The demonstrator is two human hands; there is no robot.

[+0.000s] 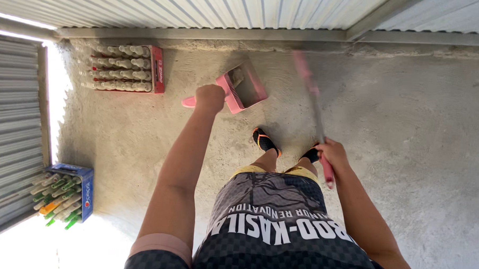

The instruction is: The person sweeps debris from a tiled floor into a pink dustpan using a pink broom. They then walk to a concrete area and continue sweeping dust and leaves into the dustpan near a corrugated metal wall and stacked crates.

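Pink dustpan (245,88) holds dirt; red crate (126,68) full of bottles (119,74)

Concrete floor (420,130), corrugated metal walls (228,9)

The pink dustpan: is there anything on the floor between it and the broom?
Nothing visible. The left hand holds the pink dustpan by its handle, the right hand grips the broom beside it, and only bare concrete floor shows between them.
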